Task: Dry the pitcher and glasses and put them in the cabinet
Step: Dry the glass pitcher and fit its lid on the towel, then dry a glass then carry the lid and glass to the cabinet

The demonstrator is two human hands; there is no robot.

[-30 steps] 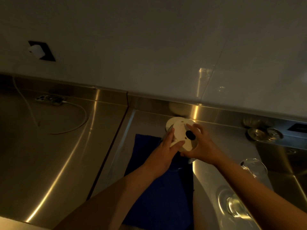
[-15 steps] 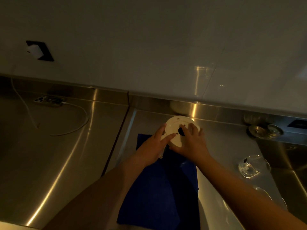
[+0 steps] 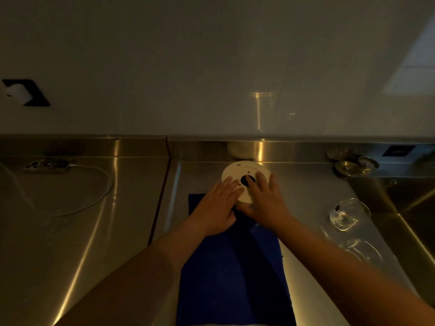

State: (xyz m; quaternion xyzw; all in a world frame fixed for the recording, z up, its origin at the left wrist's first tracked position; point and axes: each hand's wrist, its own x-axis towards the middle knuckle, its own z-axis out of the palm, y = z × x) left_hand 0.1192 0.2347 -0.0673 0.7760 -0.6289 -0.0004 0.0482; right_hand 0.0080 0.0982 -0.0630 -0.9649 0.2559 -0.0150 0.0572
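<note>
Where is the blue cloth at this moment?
In the head view, the blue cloth lies flat on the steel counter, bottom centre, under both forearms. The white lid is at its far end, the glasses to its right.

Head view, steeply down, close above counter [image 3: 70, 231]

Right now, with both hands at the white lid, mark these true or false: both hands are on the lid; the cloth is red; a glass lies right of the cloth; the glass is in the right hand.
1. Both the left hand and right hand rest on the white lid: true.
2. The cloth is red: false, it is dark blue.
3. A glass lies right of the cloth: true.
4. The right hand holds the glass: false, the glass lies apart on the steel counter.
</note>
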